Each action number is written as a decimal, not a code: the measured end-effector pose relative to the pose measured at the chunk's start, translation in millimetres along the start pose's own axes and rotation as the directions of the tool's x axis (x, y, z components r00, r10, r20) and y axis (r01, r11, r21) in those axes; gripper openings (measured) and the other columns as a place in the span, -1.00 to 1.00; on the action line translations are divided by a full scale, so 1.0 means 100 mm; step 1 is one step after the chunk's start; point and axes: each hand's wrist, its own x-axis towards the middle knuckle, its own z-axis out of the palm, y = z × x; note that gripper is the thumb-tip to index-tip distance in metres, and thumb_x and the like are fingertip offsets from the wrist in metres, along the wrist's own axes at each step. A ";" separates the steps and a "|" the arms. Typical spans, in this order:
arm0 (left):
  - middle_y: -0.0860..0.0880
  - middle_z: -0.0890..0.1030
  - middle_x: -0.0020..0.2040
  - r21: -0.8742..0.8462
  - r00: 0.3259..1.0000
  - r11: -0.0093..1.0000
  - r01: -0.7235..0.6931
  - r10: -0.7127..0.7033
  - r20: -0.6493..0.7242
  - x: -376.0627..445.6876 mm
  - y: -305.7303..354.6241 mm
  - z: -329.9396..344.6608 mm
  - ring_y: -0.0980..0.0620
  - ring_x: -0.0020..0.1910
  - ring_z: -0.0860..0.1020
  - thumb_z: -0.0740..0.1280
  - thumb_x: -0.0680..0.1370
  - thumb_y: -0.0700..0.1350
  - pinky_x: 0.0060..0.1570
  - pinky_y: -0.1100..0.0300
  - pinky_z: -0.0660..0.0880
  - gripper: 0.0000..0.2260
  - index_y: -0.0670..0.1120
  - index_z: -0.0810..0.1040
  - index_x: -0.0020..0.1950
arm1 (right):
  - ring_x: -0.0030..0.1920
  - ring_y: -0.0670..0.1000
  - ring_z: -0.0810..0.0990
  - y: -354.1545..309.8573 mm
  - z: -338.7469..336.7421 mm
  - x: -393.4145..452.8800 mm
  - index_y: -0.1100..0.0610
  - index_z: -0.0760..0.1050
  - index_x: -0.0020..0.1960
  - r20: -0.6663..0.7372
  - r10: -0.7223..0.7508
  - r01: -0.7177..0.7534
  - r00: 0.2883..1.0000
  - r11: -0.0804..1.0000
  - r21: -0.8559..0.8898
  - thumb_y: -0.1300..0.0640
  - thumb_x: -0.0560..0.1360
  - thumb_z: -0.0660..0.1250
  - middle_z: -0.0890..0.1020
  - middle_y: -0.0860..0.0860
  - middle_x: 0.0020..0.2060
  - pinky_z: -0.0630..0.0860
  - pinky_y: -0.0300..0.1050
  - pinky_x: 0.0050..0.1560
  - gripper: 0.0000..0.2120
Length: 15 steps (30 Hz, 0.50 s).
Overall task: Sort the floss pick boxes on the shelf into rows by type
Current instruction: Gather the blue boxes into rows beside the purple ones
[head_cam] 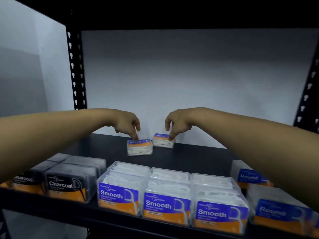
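Two small Round floss pick boxes sit at the back of the black shelf (189, 157). My left hand (126, 124) reaches down with fingertips touching the top of the left Round box (140, 147). Fingertips of my right hand (177, 122) touch the top of the right Round box (163, 140). Whether either hand grips its box is unclear. Along the front edge stand Charcoal boxes (67, 180) at the left, three rows of Smooth boxes (165, 195) in the middle, and more Round boxes (278, 211) at the right.
A white wall backs the shelf. Black perforated uprights (76, 71) stand at the left and right sides, and a dark upper shelf board (172, 12) hangs overhead. Bare shelf surface lies between the front rows and the two back boxes.
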 end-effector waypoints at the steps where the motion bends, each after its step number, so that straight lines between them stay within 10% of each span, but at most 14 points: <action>1: 0.08 0.60 0.17 0.005 1.000 1.000 -0.005 0.005 0.009 0.04 -0.04 0.03 0.00 0.19 0.56 0.55 0.43 0.12 0.26 -0.03 0.57 -0.50 0.00 0.54 0.30 | 0.10 0.08 0.60 -0.04 0.02 0.07 0.01 0.57 0.28 -0.006 -0.005 0.005 1.000 1.000 -0.020 -0.12 0.46 0.53 0.60 -0.04 0.17 0.64 0.05 0.16 -0.54; 4: 0.06 0.60 0.20 -0.035 0.998 0.999 -0.020 0.022 0.052 0.18 -0.10 0.10 -0.01 0.21 0.56 0.54 0.44 0.12 0.29 -0.04 0.55 -0.55 0.01 0.54 0.26 | 0.18 0.08 0.61 -0.13 0.10 0.25 0.07 0.60 0.30 0.005 -0.009 0.010 1.000 0.994 -0.110 -0.21 0.49 0.47 0.65 -0.01 0.21 0.57 0.01 0.20 -0.50; 9: 0.02 0.68 0.19 -0.090 0.991 0.994 -0.068 0.077 0.110 0.32 -0.10 0.13 0.00 0.18 0.63 0.54 0.44 0.10 0.27 -0.06 0.58 -0.57 -0.04 0.64 0.24 | -0.08 0.03 0.59 -0.17 0.18 0.48 0.11 0.54 0.41 0.063 0.025 -0.016 0.998 0.989 -0.148 -0.14 0.56 0.42 0.66 0.06 0.24 0.50 -0.15 -0.32 -0.49; 15: 0.01 0.75 0.06 -0.108 0.982 0.990 -0.087 0.104 0.158 0.38 -0.10 0.10 -0.01 0.11 0.69 0.61 0.37 0.07 0.21 -0.09 0.61 -0.63 -0.04 0.72 0.12 | 0.16 0.16 0.64 -0.12 0.20 0.62 0.08 0.45 0.49 0.099 0.073 -0.071 0.992 0.997 -0.024 -0.05 0.53 0.49 0.60 0.06 0.24 0.71 0.16 0.05 -0.42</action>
